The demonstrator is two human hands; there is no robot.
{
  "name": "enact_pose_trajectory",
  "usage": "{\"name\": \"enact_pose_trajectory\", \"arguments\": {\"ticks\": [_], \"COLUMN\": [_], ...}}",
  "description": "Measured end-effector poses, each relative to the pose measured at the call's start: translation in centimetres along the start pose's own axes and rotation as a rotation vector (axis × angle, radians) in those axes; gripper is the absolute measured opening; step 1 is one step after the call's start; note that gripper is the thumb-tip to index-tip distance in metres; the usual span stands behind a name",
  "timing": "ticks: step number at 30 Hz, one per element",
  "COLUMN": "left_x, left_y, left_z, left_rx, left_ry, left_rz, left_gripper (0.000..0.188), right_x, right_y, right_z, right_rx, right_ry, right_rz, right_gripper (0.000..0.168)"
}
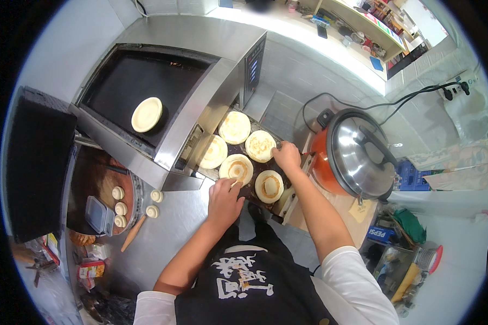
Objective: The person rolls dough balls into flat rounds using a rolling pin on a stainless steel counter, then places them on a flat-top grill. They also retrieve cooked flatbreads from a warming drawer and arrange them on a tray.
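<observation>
My left hand (224,203) has its fingertips at the near edge of a round flatbread (236,169) with a browned ring, its thumb held apart. With thumb and fingertips, my right hand (288,157) reaches the right edge of another flatbread (260,146); whether it grips the bread is unclear. Both breads lie on a dark baking tray (251,191) pulled out below the griddle. Sharing that tray are a spotted flatbread (234,127), a paler flatbread (213,152) and a ring-browned flatbread (269,186). One pale dough round (147,115) sits on the black griddle plate (166,77).
An orange electric pot (325,158) with a steel lid stands on the right, its cord running to a wall socket (457,87). Left, a steel counter (175,227) bears coiled dough pieces (157,196) and a rolling pin (133,233), beside a round board (99,170) with a plastic container (96,214).
</observation>
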State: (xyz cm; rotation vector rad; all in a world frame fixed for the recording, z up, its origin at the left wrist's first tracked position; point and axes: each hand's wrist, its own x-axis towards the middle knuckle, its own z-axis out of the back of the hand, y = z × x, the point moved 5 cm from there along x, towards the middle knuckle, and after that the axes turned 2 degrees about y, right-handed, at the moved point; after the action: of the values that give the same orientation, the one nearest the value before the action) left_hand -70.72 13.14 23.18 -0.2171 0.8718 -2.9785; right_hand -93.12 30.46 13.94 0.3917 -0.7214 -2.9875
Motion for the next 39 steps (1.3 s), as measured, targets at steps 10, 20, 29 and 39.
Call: {"name": "enact_pose_trajectory", "arguments": {"ticks": [10,20,29,39], "left_x": [-2.5,-3.1,-2.5,-2.1], "left_y": [1.1,1.0,0.2,-1.1], "left_z": [0.5,0.6,0.0,1.0], "left_rx": [-0.004,-0.051,-0.051,-0.064], "left_ry": [-0.002,0.005,-0.012,0.036], "left_rz": [0.099,0.14,0.082,0.077], "left_gripper": [0.051,0.049,0.048,0.047], "right_x": [2.0,-2.0,-6.3,3.0], "right_y": [-0.6,2.9,-2.9,8.4], "right_z": [-3.3,3.4,4.4,-2.8], "right_rx": [0.171,0.242,-0.195,0.323], "right_ry": [0.155,-0.036,-0.057,-0.014], "right_rz": [-0.192,0.235,0.507,0.127], "right_gripper": [0.05,0.034,0.019,0.046]}}
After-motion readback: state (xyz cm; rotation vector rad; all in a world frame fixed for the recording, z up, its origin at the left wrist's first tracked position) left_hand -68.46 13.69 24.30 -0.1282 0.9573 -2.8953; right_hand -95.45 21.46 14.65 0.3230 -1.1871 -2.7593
